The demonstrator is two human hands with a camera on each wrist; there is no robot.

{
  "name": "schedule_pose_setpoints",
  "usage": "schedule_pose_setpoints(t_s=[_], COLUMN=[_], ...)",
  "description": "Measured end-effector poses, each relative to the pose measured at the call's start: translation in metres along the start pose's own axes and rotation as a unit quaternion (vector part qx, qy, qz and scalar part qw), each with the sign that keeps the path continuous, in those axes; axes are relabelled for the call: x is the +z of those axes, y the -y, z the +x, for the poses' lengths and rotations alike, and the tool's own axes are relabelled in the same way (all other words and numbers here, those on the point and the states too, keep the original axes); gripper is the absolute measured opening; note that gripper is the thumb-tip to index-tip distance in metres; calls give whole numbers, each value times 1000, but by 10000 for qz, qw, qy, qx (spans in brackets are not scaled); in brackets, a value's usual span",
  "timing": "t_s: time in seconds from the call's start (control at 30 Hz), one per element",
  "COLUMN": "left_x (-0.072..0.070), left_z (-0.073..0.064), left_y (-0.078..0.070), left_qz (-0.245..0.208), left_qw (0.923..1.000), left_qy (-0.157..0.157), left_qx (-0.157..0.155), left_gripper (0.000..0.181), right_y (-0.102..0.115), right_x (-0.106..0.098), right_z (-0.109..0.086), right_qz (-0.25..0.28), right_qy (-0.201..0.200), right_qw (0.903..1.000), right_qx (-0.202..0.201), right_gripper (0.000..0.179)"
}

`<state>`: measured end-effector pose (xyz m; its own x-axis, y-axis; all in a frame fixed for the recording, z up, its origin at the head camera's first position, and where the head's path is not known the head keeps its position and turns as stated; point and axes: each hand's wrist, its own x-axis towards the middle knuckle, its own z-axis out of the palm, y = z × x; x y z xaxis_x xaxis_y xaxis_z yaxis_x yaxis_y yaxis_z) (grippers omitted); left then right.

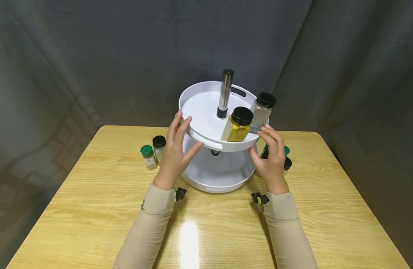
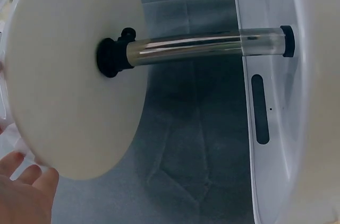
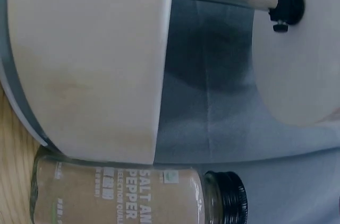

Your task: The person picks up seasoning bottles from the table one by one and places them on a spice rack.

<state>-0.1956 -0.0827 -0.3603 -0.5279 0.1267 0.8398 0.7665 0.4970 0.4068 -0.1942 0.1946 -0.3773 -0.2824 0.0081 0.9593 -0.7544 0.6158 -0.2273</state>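
A white two-tier round stand has an upper tray (image 1: 200,106) and a lower tray (image 1: 219,177), joined by a chrome post (image 1: 225,87). My left hand (image 1: 172,157) touches the upper tray's left rim, fingers on its outer side and thumb toward the front handle slot. At the right rim is my right hand (image 1: 273,160), its fingertips against the edge and thumb lower on the outside. On the upper tray, near that hand, stand a black-capped jar with yellow contents (image 1: 239,130) and a black-capped jar of pale powder (image 1: 261,112). The left wrist view shows left fingers (image 2: 45,181) at the rim.
Left of the stand are a green-capped shaker (image 1: 148,157) and a black-capped jar (image 1: 159,144). Several more containers, partly hidden by my right hand, stand at the right, including a jar labelled salt and pepper (image 3: 117,192). Grey curtains (image 1: 142,56) surround the wooden table (image 1: 108,179).
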Motion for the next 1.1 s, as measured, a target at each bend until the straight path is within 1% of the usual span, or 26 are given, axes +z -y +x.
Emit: schedule_pose_setpoints(t_s=[0.23,0.33,0.5,0.63,0.73,0.8,0.9,1.0,1.1], left_x=[3,4,5,7,9,11,14,16,18], left_z=[0,0,-1,-1,-2,-2,-2,-1,-2], left_y=[-3,-6,-11,-15,-17,-19,-21,-24,-27], left_qz=[-51,-25,3,-18,-52,-64,-121,-82,29], left_qw=[9993,9992,9992,9992,9992,9991,9990,9990,9986], left_qy=[-31,-44,-104,-164,-219,-249,-280,-317,-420], left_qx=[372,396,396,368,337,336,328,310,315], left_gripper=[64,62,58,55,54,55,55,55,54], right_y=[-6,-6,-5,-4,-2,-1,4,11,18], right_x=[-4,-7,-11,-13,-14,-14,-13,-9,-5], right_z=[0,1,4,5,4,3,4,5,7], right_qz=[-97,-154,-328,-411,-371,-279,-143,-8,135], right_qy=[18,98,342,385,251,93,-189,-486,-650], right_qw=[9995,9988,9964,9956,9967,9981,9993,9988,9975], right_qx=[311,447,704,750,671,549,297,25,-255], right_gripper=[45,44,42,41,40,38,36,34,34])
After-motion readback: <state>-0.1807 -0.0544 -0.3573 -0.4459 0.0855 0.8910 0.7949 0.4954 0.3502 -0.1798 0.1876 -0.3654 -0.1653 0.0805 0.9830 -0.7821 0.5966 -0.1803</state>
